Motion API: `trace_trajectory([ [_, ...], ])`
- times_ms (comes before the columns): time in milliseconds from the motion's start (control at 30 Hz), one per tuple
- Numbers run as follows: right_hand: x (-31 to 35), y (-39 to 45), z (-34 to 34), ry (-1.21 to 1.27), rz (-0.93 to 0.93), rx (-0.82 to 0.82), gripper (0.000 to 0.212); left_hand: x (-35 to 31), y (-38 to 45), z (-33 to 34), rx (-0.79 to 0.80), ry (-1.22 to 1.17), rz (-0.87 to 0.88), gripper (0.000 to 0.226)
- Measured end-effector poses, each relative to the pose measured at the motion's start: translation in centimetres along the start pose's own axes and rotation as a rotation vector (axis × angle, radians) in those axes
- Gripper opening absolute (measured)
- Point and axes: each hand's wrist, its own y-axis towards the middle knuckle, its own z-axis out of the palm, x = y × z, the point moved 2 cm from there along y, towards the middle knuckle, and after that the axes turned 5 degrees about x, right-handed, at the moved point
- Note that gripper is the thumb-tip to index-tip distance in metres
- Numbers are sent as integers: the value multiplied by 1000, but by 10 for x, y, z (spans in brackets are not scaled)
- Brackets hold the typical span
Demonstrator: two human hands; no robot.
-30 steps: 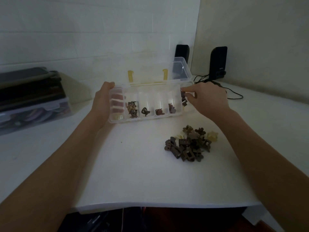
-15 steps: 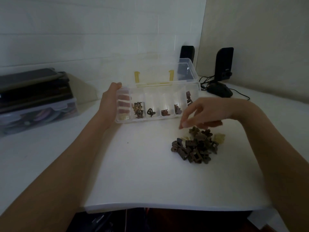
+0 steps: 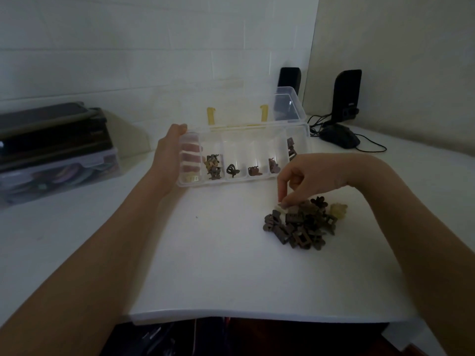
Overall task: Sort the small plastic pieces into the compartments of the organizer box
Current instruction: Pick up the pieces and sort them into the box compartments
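grip, right hand (image 3: 305, 176): fingertips are pinched down on a pale piece (image 3: 280, 208) at the far-left top of the loose pile (image 3: 300, 224); whether the piece is lifted yet can't be told. grip, left hand (image 3: 169, 160): curled round the left end wall of the organizer box (image 3: 244, 179), fingers seen thru the clear plastic, box steadied on the bench (image 3: 231, 265). box lid is open, tilted back toward the wall. progress, judged approx.: early. a small cluster is held in the 2nd compartment from left, one or two pieces each in the next three, a few dark ones at the right end, a pale bit in the leftmost. most pieces (dark brown, plus a yellowish one at the pile's right edge) are left unsorted in front of the box, to its right, near but apart. many pick-and-drop rounds are judged to remain.
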Motion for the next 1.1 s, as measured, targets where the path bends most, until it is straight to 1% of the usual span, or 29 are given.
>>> trace_trajectory([
  [167, -3, 9, 0, 15, -65, -130, 11, 1, 2, -2, 0, 23, 5, 32],
  [367, -1, 9, -6, 27, -175, -407, 13, 2, 4, -2, 5, 29, 7, 32],
  [433, 1, 8, -8, 74, -203, -484, 13, 3, 5, -3, 11, 37, 8, 34],
  [533, 2, 10, -8, 183, -209, -544, 14, 3, 5, -3, 12, 40, 20, 36],
  [667, 3, 9, -6, 227, -235, -585, 12, 3, 4, 0, 14, 26, 13, 35],
  [767, 4, 9, -6, 277, -265, -646, 9, 3, 3, 2, 20, 19, 14, 34],
  [1000, 0, 11, -8, 204, -265, -855, 4, 4, 1, 9, 30, 42, 39, 32],
  [1100, -4, 11, -11, 165, -249, -909, 3, 4, 0, 12, 35, 34, 35, 30],
])
